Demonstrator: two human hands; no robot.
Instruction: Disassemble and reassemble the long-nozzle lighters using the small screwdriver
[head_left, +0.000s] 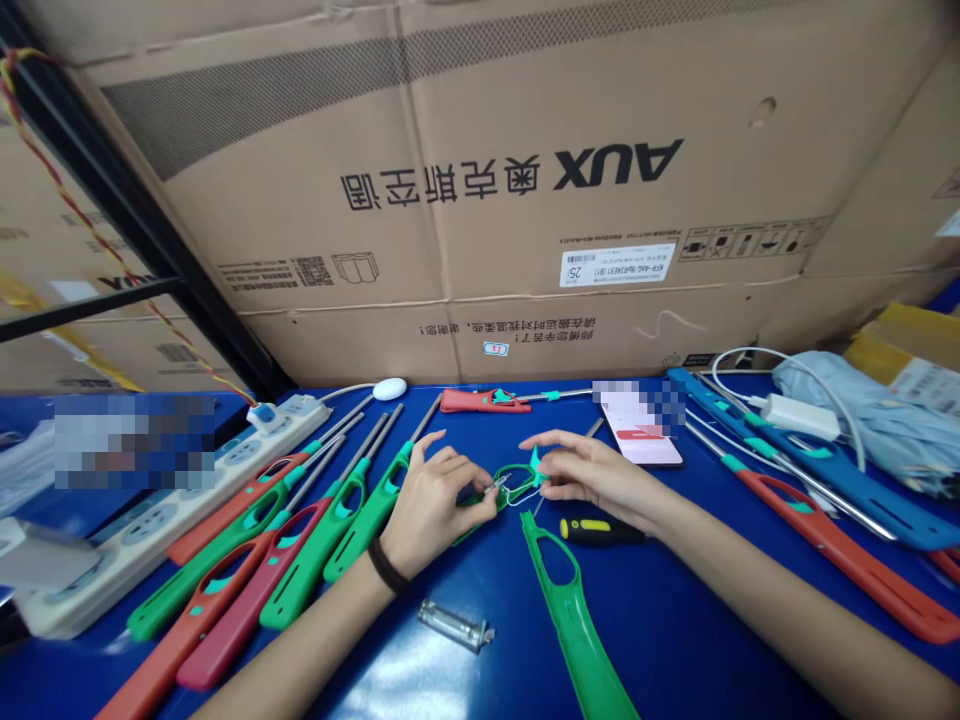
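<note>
My left hand (pixel 439 490), with a dark band at the wrist, pinches a small silvery metal piece (pixel 496 484) that has a thin white wire (pixel 525 497). Facing it, my right hand (pixel 592 475) grips a teal plastic trigger (pixel 537 466) between thumb and fingers. Under both hands is a green lighter shell half (pixel 517 472), partly hidden by the fingers. Closer to me lies another green shell half (pixel 574 625), its hollow side up. A clear fuel tank (pixel 454 625) rests left of it. Just below my right hand is a black-and-yellow screwdriver (pixel 600 529).
Several long lighters in green, red and orange (pixel 247 565) line the left beside a white power strip (pixel 217 490). Blue (pixel 847 475) and orange lighters (pixel 847 555) lie right. A red lighter (pixel 484 401) and a phone (pixel 641 430) lie before a large cardboard box (pixel 480 280).
</note>
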